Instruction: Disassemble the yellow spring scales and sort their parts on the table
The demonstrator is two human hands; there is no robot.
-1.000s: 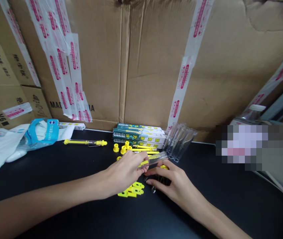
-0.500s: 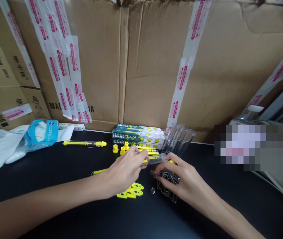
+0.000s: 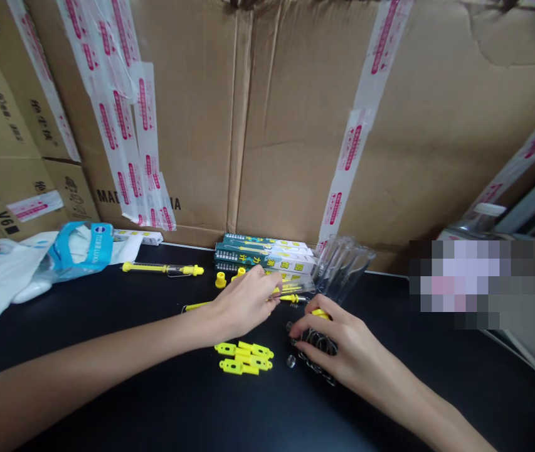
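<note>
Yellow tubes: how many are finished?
Done: one tube with yellow caps looks finished, by the bag. In hand: the left hand holds a clear tube with a yellow stick; the right hand rests on wire springs. Left: loose yellow pieces and empty clear tubes.

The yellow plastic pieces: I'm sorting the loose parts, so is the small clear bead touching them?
Apart. The head view shows the small clear bead to the right of the yellow plastic pieces, with a plain gap of black table between them.
</note>
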